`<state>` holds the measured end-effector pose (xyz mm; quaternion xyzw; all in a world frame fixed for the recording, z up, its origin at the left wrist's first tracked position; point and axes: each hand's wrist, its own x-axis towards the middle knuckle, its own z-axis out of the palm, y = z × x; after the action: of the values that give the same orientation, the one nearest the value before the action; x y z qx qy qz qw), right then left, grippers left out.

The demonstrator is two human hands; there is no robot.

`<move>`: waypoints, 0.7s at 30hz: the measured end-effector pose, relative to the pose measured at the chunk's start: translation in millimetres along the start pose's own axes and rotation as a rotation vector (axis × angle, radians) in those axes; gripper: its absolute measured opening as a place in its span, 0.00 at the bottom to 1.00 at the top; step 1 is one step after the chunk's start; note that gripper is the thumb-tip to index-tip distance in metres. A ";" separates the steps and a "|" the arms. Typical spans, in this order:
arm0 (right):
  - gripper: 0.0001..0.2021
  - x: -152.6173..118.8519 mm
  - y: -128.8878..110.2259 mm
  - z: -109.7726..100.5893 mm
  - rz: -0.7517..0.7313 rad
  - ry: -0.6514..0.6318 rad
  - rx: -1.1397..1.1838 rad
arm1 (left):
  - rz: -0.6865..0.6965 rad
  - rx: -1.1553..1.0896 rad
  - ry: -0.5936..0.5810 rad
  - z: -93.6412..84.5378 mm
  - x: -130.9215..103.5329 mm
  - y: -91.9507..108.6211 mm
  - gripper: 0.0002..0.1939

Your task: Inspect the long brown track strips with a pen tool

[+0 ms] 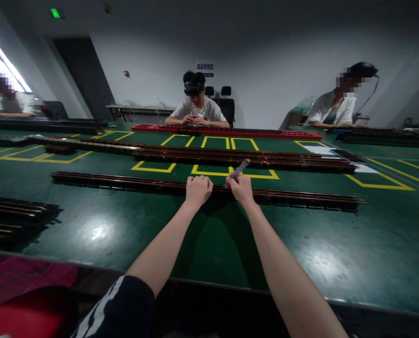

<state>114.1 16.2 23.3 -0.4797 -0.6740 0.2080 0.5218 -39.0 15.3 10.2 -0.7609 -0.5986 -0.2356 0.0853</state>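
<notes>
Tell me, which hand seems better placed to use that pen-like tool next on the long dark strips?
Probably the right hand: it grips the pen-like tool, whose lower end points down at the long dark strips. The left hand is at the strips too, but no tool shows in it.

A factory workroom or assembly shop — a long green surface (100, 216) marked with yellow tape outlines (230, 174), bundles of dark strips (244, 157), people seated around it, and a wall sign (205, 67) in Chinese characters.
</notes>
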 end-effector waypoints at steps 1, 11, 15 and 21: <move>0.09 0.0 0.1 -0.1 0.000 0.003 -0.001 | 0.029 0.013 -0.010 0.6 -0.2 1.4 0.22; 0.09 1.0 5.7 0.5 0.033 0.024 0.058 | 0.029 0.055 -0.040 2.6 3.1 2.5 0.23; 0.08 2.1 8.7 -0.1 0.054 0.032 0.110 | 0.011 0.019 -0.032 4.0 4.6 1.8 0.23; 0.08 3.6 11.6 -2.4 0.033 0.003 0.094 | -0.010 -0.028 -0.045 5.0 5.8 1.0 0.23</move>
<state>121.3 24.0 17.0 -0.4659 -0.6547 0.2472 0.5415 -35.8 22.1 8.6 -0.7643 -0.6006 -0.2271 0.0600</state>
